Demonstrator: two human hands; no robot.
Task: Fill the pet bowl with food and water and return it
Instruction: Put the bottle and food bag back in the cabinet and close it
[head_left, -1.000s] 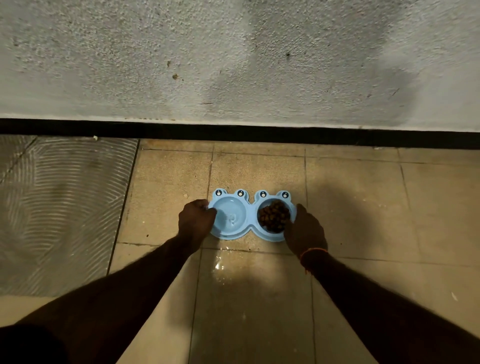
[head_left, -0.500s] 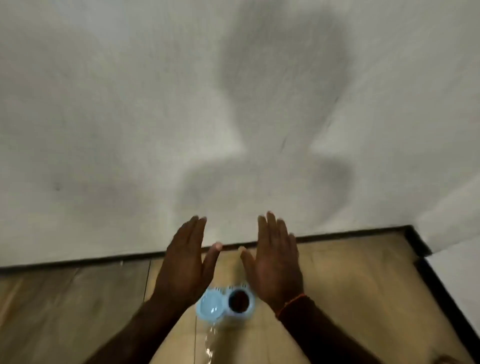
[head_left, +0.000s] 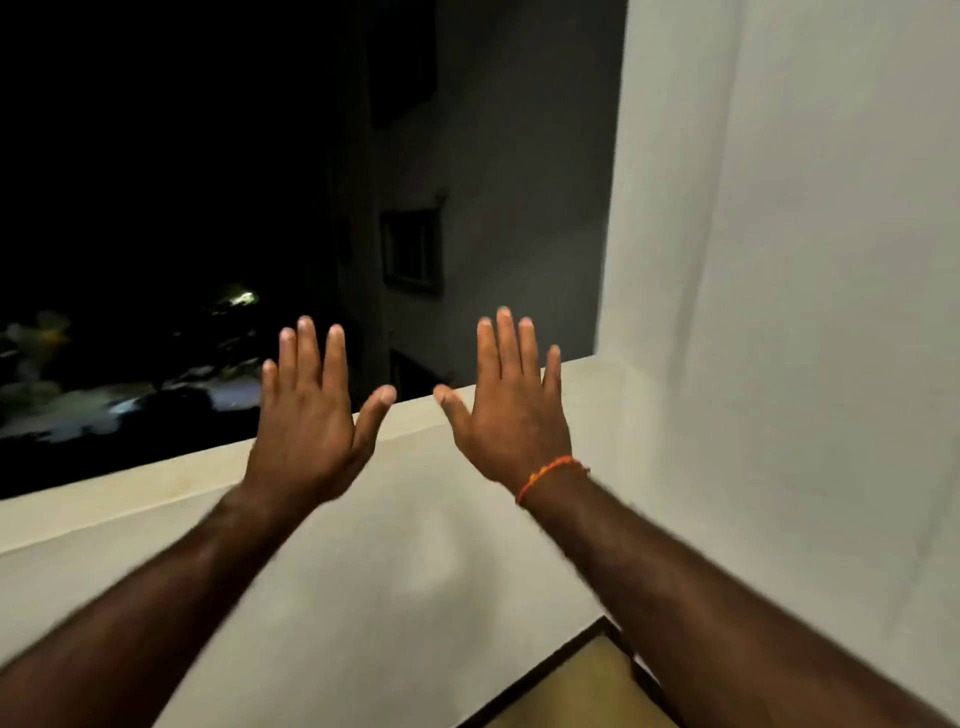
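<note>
My left hand (head_left: 311, 415) and my right hand (head_left: 511, 405) are both raised in front of me, backs toward the camera, fingers straight and spread. Neither holds anything. An orange thread band circles my right wrist. The blue pet bowl is out of view; the camera looks up over a low wall.
A pale parapet wall (head_left: 363, 545) runs across in front, its top ledge just behind my hands. A white wall (head_left: 779, 312) rises on the right. A corner of tiled floor (head_left: 587, 691) shows at the bottom. Beyond the ledge lie darkness and a neighbouring building (head_left: 415, 249).
Both hands let go of the bowl on the floor and rose with fingers spread. The view swung up from the floor to the parapet, and the bowl dropped out of sight.
</note>
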